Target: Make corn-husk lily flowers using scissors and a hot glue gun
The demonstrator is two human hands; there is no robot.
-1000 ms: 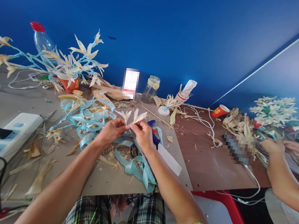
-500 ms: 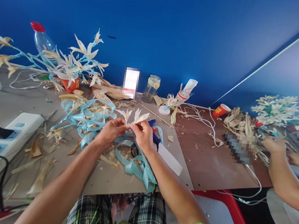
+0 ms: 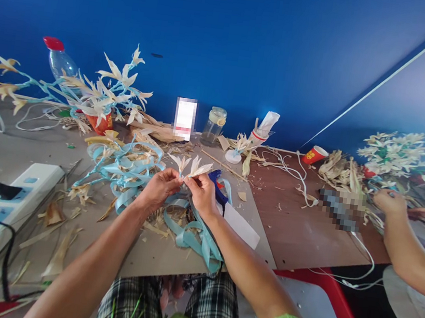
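Over the middle of the table, my left hand [image 3: 158, 189] pinches the base of a cream husk flower [image 3: 180, 163]. Right beside it, my right hand [image 3: 204, 197] grips a second cream husk flower [image 3: 200, 168] by its stem end. The fingertips of both hands meet or nearly meet, and the stems are hidden between them. Loops of light blue ribbon [image 3: 145, 163] lie left of my hands among ribbon-wrapped stems. More ribbon [image 3: 201, 243] spreads below my right wrist. A blue glue gun [image 3: 219, 190] rests just behind my right hand.
A red cup [image 3: 100, 122] holds finished flower branches at the left. Also around are a power strip [image 3: 30, 190] with cords, a glass jar [image 3: 214, 128], husk scraps, and a red paper cup [image 3: 315, 155]. At the right, a co-worker's hands [image 3: 392, 202] work near another flower bunch [image 3: 393, 151].
My hands keep their pinch, and the two flowers stay side by side with only a slight shift. At the right, the co-worker's farther hand has moved.
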